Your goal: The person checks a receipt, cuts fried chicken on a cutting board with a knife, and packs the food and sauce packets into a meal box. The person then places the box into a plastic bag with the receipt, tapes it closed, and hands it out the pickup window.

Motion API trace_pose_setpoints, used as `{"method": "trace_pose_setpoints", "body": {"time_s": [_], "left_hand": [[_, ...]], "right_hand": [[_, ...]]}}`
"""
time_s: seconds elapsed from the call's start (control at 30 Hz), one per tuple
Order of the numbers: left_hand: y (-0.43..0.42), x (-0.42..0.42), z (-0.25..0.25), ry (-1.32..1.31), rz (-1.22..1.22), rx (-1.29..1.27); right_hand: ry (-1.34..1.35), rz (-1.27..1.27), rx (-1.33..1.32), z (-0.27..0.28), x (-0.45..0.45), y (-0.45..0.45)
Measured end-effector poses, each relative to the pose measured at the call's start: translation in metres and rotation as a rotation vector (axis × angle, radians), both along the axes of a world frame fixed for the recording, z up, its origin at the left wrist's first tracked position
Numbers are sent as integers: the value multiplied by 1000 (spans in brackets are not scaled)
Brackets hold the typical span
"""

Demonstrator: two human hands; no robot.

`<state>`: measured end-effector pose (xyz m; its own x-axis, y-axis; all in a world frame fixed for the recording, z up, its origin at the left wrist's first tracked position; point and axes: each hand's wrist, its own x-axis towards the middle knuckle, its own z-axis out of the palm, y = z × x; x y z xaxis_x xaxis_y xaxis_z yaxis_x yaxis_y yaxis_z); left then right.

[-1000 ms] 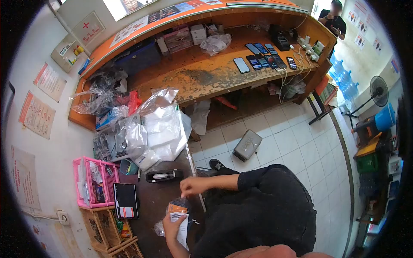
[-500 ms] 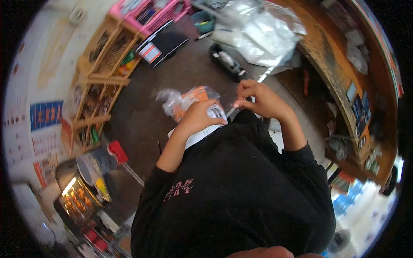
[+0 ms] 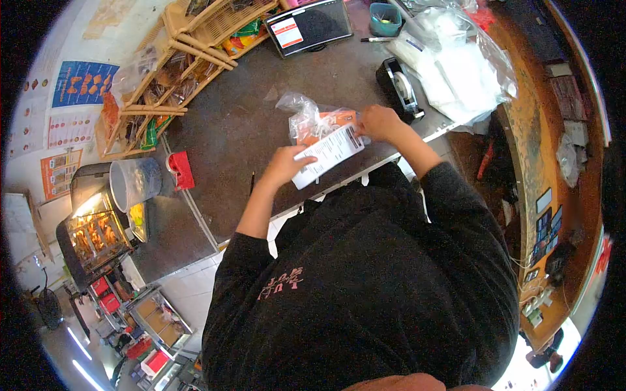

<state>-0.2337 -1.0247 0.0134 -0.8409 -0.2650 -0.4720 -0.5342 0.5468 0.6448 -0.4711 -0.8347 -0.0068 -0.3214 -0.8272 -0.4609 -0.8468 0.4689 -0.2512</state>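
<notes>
A white printed paper slip (image 3: 329,156) lies slanted over an orange packet in a clear plastic bag (image 3: 323,127), close to the counter's near edge. My left hand (image 3: 287,166) is on the slip's left end, thumb on top and the other fingers partly hidden. At the slip's upper right corner, beside a dark printed block, my right hand (image 3: 379,124) has its fingers closed in a pinch. Whether something small is also between those fingers is hidden. A black tape dispenser (image 3: 400,90) stands just beyond my right hand.
Clear plastic bags (image 3: 456,65) are heaped at the back right. A black tablet-like device (image 3: 310,29), a teal cup (image 3: 385,19) and wooden racks of packets (image 3: 176,85) line the back and left. A red holder (image 3: 180,171) sits near a lit food warmer (image 3: 98,234).
My right hand, earlier pinched and apart from the slip, now touches its right end. The slip lies flatter and shows more. My left hand has shifted to its left end; the view has turned.
</notes>
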Motion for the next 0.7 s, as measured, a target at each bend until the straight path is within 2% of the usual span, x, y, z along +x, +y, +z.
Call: {"method": "trace_pose_setpoints", "body": {"time_s": [0.03,0.07,0.1,0.17,0.2,0.27,0.3,0.37,0.4,0.43,0.47,0.5,0.53,0.57,0.6,0.63,0.67,0.7], "left_hand": [[-14,2,-1,57,11,-17],[-27,-2,10,-49,32,-42],[-41,-3,7,10,40,-61],[-63,-9,9,14,-3,-159],[-74,-12,1,13,-1,-161],[-90,-20,-24,-84,-31,-136],[-94,-20,-36,-85,-35,-131],[-102,-26,-57,138,-176,-249],[-103,-27,-65,146,-167,-185],[-105,-29,-73,149,-179,-179],[-112,-29,-90,270,-242,-152],[-118,-30,-104,393,-302,-123],[-121,-28,-116,399,-308,-114],[-121,-24,-126,278,-239,-57],[-118,-23,-131,157,-171,-1],[-109,-22,-127,162,-176,4],[-98,-17,-117,109,-58,10],[-90,-8,-116,51,66,11]], "right_hand": [[-82,2,65,1,-6,-10],[-128,3,91,4,-7,-15],[-132,4,89,-2,-4,-15],[-71,-217,60,-15,2,-11],[-72,-216,58,-13,7,-8],[12,-535,115,-9,16,6],[12,-538,121,-8,17,12],[-10,-672,85,-8,16,25],[-9,-684,88,-9,17,37],[90,-765,-190,-11,18,53],[196,-832,-471,-13,15,66],[207,-840,-468,-17,6,79],[361,-895,-574,-24,-4,92],[517,-942,-678,-33,-16,107],[528,-942,-673,-52,-32,123],[332,-1019,-568,-76,-50,138],[129,-1085,-465,-89,-62,144],[126,-1080,-468,-85,-64,141]]}}
